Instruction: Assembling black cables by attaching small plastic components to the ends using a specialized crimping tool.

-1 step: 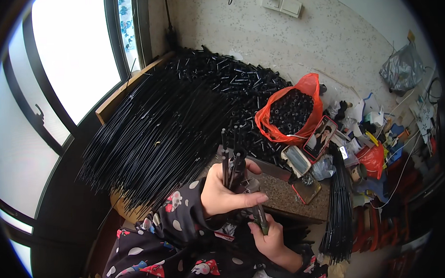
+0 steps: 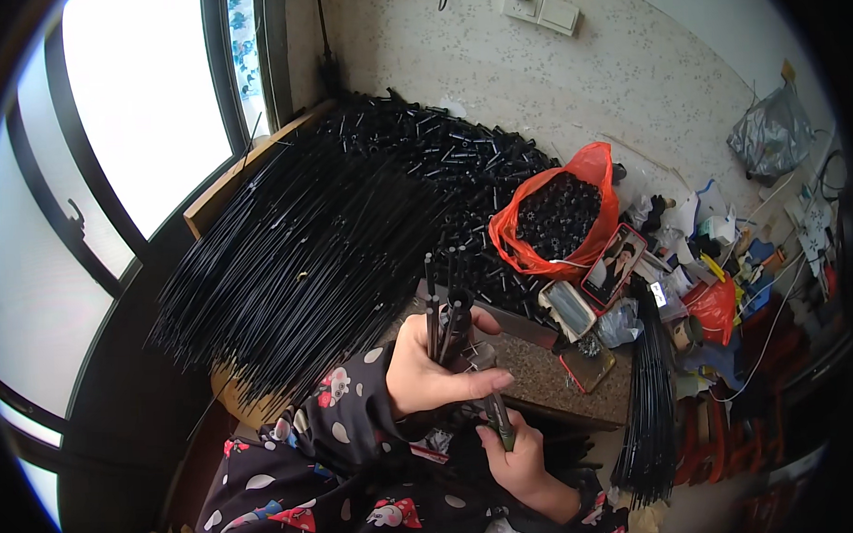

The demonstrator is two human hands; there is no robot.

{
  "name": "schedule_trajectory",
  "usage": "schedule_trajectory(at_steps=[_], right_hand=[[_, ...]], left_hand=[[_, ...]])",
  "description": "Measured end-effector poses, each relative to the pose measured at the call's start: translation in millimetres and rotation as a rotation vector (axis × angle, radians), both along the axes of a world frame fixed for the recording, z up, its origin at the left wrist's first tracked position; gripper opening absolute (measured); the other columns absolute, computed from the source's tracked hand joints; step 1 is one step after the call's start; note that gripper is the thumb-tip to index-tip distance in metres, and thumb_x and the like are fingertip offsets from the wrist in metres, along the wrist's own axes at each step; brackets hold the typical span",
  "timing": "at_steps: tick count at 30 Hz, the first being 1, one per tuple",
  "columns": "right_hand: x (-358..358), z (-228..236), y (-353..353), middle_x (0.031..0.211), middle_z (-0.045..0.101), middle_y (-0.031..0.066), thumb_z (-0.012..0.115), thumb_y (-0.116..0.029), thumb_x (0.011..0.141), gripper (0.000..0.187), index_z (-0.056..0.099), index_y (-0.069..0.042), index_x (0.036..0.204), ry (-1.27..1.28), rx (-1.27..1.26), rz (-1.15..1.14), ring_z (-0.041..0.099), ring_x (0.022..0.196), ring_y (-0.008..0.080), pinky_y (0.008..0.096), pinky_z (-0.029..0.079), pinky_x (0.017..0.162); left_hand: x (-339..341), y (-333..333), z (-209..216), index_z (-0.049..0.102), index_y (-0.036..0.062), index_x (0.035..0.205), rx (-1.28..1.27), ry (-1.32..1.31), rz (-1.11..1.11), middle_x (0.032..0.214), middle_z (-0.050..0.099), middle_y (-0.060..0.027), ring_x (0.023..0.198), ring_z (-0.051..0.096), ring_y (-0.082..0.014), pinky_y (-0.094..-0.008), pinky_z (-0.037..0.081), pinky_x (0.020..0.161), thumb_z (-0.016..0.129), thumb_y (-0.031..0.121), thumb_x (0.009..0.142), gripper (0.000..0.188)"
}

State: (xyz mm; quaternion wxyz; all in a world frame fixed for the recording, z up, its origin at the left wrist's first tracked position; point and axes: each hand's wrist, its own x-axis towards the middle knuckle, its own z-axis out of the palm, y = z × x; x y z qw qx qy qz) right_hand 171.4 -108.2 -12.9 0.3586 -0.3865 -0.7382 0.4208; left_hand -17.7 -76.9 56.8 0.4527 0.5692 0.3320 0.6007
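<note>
Windowside bench [image 2: 543, 366] was cluttered: big fan of thin black rods [image 2: 304, 252] beside a heap of short black tubes [image 2: 441, 153]. Red plastic bag [image 2: 592, 176] sat open, full of small black caps [image 2: 556, 210]. Left hand [image 2: 430, 365] was closed round a bunch of black sticks [image 2: 447, 308], upright. Right hand [image 2: 518, 456] gripped a dark tool [image 2: 497, 410] just below, touching the bunch.

overexposed window [image 2: 148, 107] daylight, fisheye-bent dark edges
</note>
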Motion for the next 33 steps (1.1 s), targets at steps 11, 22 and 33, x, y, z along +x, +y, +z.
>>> schedule_trajectory(at_steps=[11, 22, 33], right_hand=[[12, 14, -4, 0.059, 0.055, 0.0002, 0.061, -0.008, 0.081, 0.02, 0.055, -0.001, 0.098, -0.061, -0.11, 0.048, 0.052, 0.05, 0.0056, 0.0206, 0.042, 0.048], [52, 52, 28, 0.108, 0.048, 0.0103, 0.067, -0.008, 0.066, 0.029, 0.055, -0.004, 0.092, 0.016, 0.207, 0.178, 0.049, 0.098, 0.0247, 0.035, 0.042, 0.079], [51, 99, 26, 0.103, 0.055, 0.0039, 0.067, -0.003, 0.059, 0.031, 0.064, -0.005, 0.089, -0.502, 1.11, -0.155, 0.052, 0.096, 0.0288, 0.0402, 0.043, 0.079]], left_hand=[[9, 3, -18, 0.055, -0.0001, 0.094, 0.136, -0.055, 0.172, 0.074, 0.055, 0.0005, 0.067, 0.049, -0.0049, -0.0201, 0.038, 0.058, 0.072, 0.01, 0.07, 0.031], [-22, 12, -37, 0.045, 0.001, 0.084, 0.183, -0.037, -0.111, 0.067, 0.052, -0.0056, 0.058, 0.049, -0.011, -0.0238, 0.04, 0.053, 0.071, 0.018, 0.074, 0.032], [-23, 7, -38, 0.052, 0.001, 0.084, 0.096, -0.11, -0.077, 0.07, 0.049, 0.0005, 0.063, 0.043, -0.0074, -0.0229, 0.037, 0.057, 0.064, 0.033, 0.081, 0.035]])
